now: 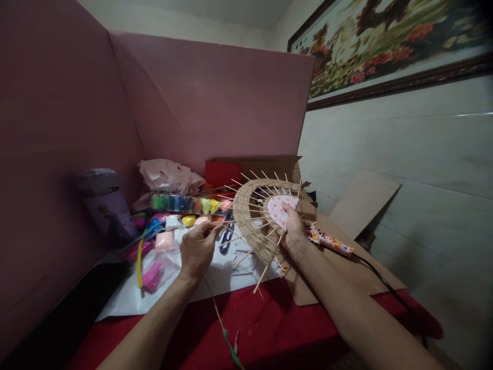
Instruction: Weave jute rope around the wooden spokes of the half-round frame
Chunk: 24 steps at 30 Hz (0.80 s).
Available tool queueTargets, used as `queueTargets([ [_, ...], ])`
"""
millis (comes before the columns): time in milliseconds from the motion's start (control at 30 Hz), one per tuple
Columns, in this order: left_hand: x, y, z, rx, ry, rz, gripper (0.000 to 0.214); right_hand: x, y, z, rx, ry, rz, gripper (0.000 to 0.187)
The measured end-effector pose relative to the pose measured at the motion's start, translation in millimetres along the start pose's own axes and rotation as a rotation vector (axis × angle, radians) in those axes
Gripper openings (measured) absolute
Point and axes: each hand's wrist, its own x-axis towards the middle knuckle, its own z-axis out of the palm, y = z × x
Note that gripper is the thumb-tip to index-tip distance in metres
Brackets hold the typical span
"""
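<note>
My right hand [293, 229] grips a half-woven round piece [250, 218]: a pink dotted disc in the middle, thin wooden sticks fanning out, and tan twine wound around them. It is held upright above the table. My left hand [197, 250] is closed in a pinch on the twine strand [220, 321] beside the piece's left edge; the strand trails down toward me over the red cloth.
Packets of coloured clay [181, 204], crumpled pink paper [169, 176] and a purple cup [106, 203] lie at the back left on white paper. A patterned tool with a black cord [331, 241] rests on cardboard [346, 272] to the right. Pink boards wall the table's left and back.
</note>
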Motion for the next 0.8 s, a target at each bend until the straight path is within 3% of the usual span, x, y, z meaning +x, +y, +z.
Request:
queueTargets([
  [400,-2,6,-4.5,0.253,0.168,0.013,0.022,8,2,-6,-0.045,0.065,-0.046,0.011],
  [633,7,3,-11.3,0.258,0.117,0.143,0.016,1,-6,2,-0.06,0.088,-0.013,0.006],
  [800,10,2,-14.1,0.169,0.09,0.108,0.015,-4,-10,8,-0.06,0.097,0.013,0.005],
])
